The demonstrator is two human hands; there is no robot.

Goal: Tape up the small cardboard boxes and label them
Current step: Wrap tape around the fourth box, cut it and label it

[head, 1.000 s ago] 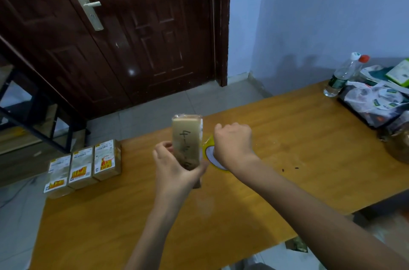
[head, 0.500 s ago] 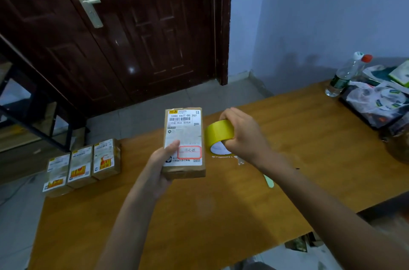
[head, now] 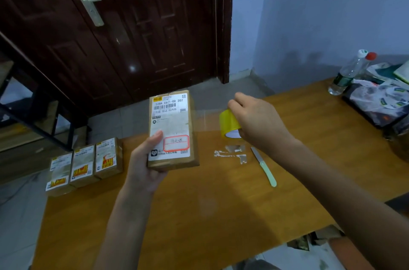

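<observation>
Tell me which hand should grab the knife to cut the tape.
Right, probably. The knife lies on the table just below the right hand, which holds the tape roll. The left hand has its grip on the box, farther away.

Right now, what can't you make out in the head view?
- Cardboard box: underside and back hidden by its own body and the left hand.
- Tape roll: right part covered by the right hand.
- Label: small print blurred.
- Three boxes: label text too small.
- Right-edge clutter: cut off by the frame.
</observation>
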